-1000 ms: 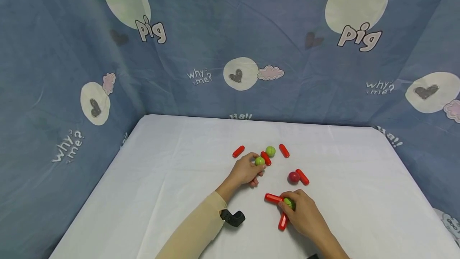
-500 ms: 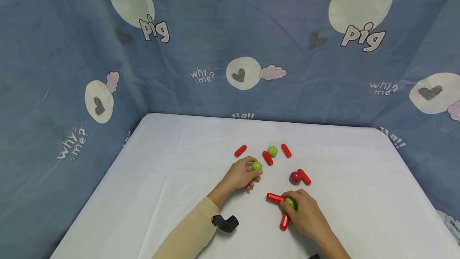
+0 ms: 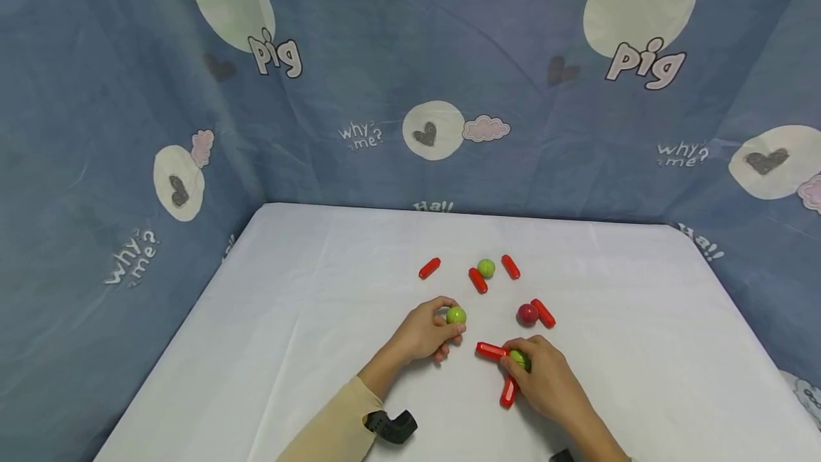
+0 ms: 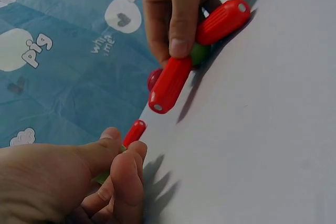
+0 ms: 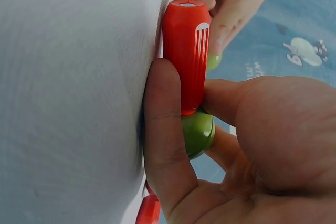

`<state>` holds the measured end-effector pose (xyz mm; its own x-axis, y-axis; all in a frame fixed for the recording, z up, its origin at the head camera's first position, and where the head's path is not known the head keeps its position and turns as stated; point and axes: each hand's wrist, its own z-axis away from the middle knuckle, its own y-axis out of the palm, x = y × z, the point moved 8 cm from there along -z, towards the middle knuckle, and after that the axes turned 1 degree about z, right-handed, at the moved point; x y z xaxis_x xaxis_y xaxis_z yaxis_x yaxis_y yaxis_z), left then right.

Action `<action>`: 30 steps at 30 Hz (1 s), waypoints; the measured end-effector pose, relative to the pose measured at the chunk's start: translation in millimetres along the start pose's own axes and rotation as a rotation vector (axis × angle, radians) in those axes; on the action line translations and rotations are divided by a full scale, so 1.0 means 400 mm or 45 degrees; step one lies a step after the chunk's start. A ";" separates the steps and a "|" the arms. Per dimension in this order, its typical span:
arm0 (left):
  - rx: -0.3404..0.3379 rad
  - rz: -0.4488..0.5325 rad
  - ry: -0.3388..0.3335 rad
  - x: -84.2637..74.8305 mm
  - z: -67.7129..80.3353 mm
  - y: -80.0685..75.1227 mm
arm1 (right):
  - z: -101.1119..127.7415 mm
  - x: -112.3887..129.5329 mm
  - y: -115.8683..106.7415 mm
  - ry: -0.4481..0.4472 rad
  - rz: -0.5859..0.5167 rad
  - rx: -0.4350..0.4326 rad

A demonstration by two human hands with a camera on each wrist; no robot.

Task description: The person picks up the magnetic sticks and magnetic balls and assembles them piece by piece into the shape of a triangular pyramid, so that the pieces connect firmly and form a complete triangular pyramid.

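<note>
Head view shows the white table point(image 3: 308, 348) filling the lower half of the frame under a blue printed cloth backdrop point(image 3: 385, 55). Near the lower centre, the right hand point(image 3: 545, 383) curls around a green ball point(image 3: 518, 359) where two red rods meet: one rod point(image 3: 490, 351) runs left from the ball, nearly level in the frame, and the other rod point(image 3: 508, 392) runs down toward the lower edge, so their long axes stand roughly at a right angle. Just left of them, the left hand point(image 3: 426, 334) pinches a second green ball point(image 3: 456, 315) between thumb and fingertips, lifted slightly off the table.

To do this well, I judge the right hand should keep the joint pinned flat, and the free ball should come in straight along the level rod's axis to its open left end, not from the side, or the rod may swing.

Higher up lie a red ball point(image 3: 527, 314) touching a rod point(image 3: 543, 313), and a third green ball point(image 3: 485, 268) among three loose rods.
</note>
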<state>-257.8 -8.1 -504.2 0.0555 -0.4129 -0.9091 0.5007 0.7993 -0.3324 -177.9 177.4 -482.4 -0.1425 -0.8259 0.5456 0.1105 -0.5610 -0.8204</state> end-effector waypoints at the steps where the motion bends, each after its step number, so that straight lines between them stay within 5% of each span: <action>1: 0.003 0.004 0.005 0.000 0.005 0.002 | 0.000 0.000 -0.001 -0.001 -0.001 -0.001; 30: 0.041 -0.051 0.030 -0.003 0.074 0.044 | 0.006 0.003 -0.007 -0.037 -0.034 -0.029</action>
<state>-223.5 -6.5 -501.7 0.0152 -0.4335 -0.9010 0.5293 0.7680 -0.3605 -175.8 177.7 -479.1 -0.1167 -0.8122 0.5716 0.0847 -0.5816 -0.8091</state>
